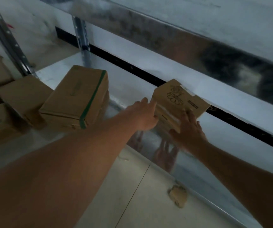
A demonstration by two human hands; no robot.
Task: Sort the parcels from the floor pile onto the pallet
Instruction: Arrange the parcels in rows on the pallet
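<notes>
- The small parcel [178,102], a brown carton with a flower drawing on its top, sits at the back of a shiny metal shelf [132,86], its far edge touching or just short of the pale back wall; I cannot tell which.
- It lies straight ahead of both hands, between them, so neither arm has to cross over.
- The left hand [144,116] lies against the carton's left face with fingers stretched forward and fairly straight, pressing rather than curling round it.
- The right hand [190,127] is spread on the near right corner, fingers laid flat up the front face; it too presses and grips nothing.
- Both hands look about equally close, so the parcel is squeezed between two flat palms.
- The carton's long axis seems to run from near left to far right, at a slant to the shelf's front edge; the blur makes this uncertain.
- My judgement: the coming move depends on that slant, either pushing the carton square against the wall or letting go of it.
- A larger parcel with green tape [76,102] stands well apart to the left, so there is free shelf beside the small one.
- A scrap of cardboard [177,195] lies on the floor below.
</notes>
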